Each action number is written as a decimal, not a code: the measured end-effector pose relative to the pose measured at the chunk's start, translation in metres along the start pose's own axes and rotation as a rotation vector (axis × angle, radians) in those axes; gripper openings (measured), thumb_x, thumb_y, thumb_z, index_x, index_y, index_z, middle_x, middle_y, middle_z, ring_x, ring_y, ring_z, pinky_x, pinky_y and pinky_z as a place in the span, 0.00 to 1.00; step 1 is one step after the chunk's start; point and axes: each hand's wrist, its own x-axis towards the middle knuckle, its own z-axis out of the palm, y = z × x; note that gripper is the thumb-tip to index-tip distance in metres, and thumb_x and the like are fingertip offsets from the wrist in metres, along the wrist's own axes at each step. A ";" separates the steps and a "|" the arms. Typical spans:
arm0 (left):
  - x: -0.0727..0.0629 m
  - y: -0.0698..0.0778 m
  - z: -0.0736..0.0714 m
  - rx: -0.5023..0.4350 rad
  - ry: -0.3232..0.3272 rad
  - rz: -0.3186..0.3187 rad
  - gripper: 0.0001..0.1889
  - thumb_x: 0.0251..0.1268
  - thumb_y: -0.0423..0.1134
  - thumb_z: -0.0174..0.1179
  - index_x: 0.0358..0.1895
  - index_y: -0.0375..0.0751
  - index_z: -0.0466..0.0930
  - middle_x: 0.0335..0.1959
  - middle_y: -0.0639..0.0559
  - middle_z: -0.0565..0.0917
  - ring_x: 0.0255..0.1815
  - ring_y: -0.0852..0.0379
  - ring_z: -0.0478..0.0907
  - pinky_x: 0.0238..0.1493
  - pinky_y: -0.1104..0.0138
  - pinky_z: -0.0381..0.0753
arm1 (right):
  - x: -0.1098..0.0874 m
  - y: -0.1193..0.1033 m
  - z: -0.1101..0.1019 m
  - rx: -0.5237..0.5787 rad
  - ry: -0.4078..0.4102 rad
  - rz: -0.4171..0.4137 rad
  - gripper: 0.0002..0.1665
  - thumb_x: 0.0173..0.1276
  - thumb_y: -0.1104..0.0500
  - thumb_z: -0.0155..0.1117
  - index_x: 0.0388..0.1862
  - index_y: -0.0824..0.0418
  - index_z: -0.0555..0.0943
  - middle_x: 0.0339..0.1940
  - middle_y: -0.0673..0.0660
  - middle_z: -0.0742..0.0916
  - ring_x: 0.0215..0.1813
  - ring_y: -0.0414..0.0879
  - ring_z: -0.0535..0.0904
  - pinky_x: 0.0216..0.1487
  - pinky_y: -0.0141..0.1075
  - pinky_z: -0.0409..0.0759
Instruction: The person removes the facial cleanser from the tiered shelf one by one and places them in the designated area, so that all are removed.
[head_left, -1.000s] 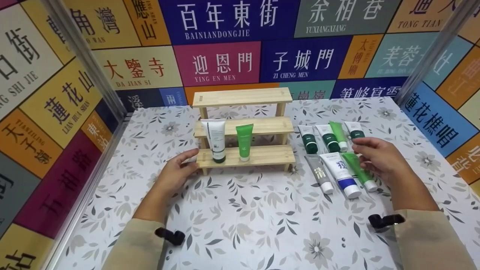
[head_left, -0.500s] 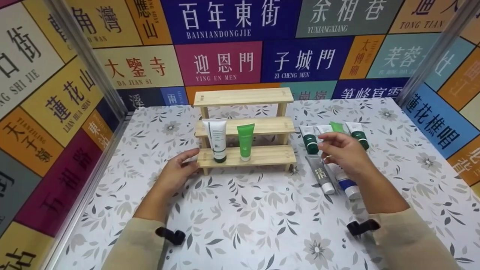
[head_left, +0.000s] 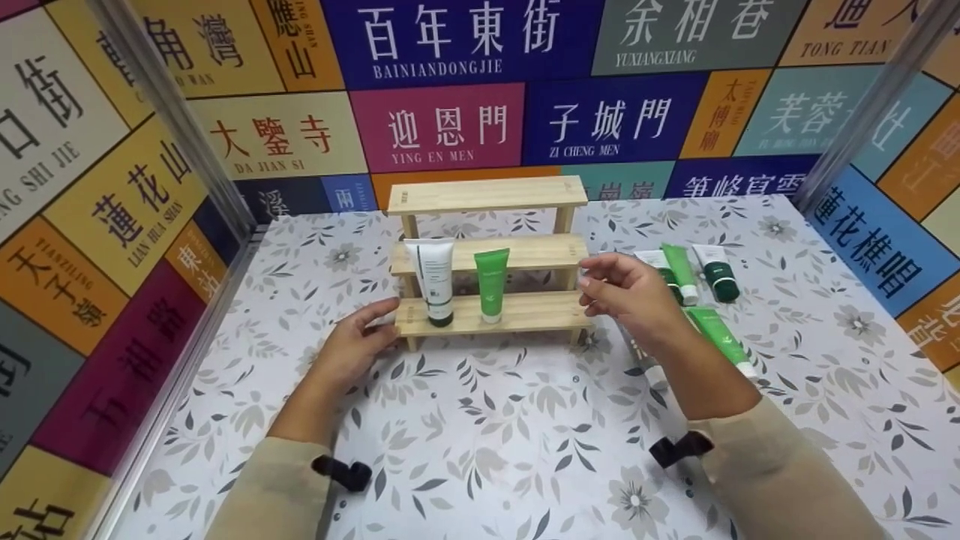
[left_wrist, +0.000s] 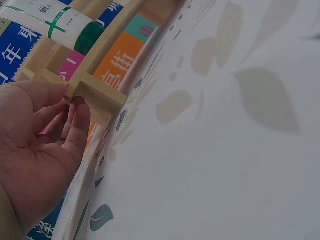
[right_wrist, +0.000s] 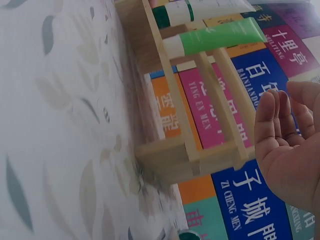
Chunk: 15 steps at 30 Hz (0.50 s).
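Note:
A three-step wooden stand [head_left: 487, 193] stands on the table. On its lowest step are a white tube [head_left: 436, 281] with a dark green cap and a green tube [head_left: 491, 285] with a white cap, both upright and side by side. My left hand [head_left: 351, 346] pinches the left end of that step; the left wrist view shows thumb and fingers about its corner [left_wrist: 75, 87]. Beside the stand's right end is my right hand [head_left: 637, 304], fingers loosely bent with nothing between them. In the right wrist view a gap shows between its fingers [right_wrist: 267, 117] and the stand.
Several tubes lie at the right, partly behind my right hand and arm: a white-and-green tube [head_left: 716, 274], a light green tube [head_left: 679, 274] and another green tube [head_left: 721, 337] among them. The floral-patterned tabletop [head_left: 480, 450] is bounded by printed wall panels [head_left: 450, 124].
My right hand has moved left from over the lying tubes to the stand's right end, carrying nothing. The left hand, the stand and its two tubes have stayed put.

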 end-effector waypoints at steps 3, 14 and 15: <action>0.000 -0.001 0.000 -0.007 -0.001 0.001 0.28 0.78 0.33 0.61 0.78 0.44 0.73 0.77 0.38 0.76 0.67 0.49 0.82 0.65 0.65 0.85 | 0.003 -0.002 0.008 0.002 -0.009 -0.005 0.11 0.75 0.65 0.69 0.54 0.56 0.84 0.39 0.49 0.86 0.37 0.43 0.87 0.41 0.35 0.91; 0.000 0.001 0.000 0.001 -0.013 -0.015 0.27 0.79 0.35 0.60 0.78 0.46 0.73 0.78 0.43 0.76 0.68 0.52 0.81 0.62 0.69 0.84 | 0.016 -0.008 0.036 0.088 -0.052 0.008 0.19 0.76 0.64 0.70 0.63 0.65 0.79 0.42 0.50 0.87 0.41 0.44 0.89 0.45 0.35 0.90; 0.001 0.001 0.000 0.000 -0.013 -0.016 0.27 0.79 0.35 0.60 0.78 0.46 0.73 0.78 0.44 0.76 0.68 0.52 0.81 0.62 0.69 0.84 | 0.018 -0.008 0.038 0.092 -0.055 0.007 0.19 0.76 0.64 0.70 0.62 0.64 0.80 0.42 0.50 0.87 0.41 0.44 0.89 0.45 0.35 0.90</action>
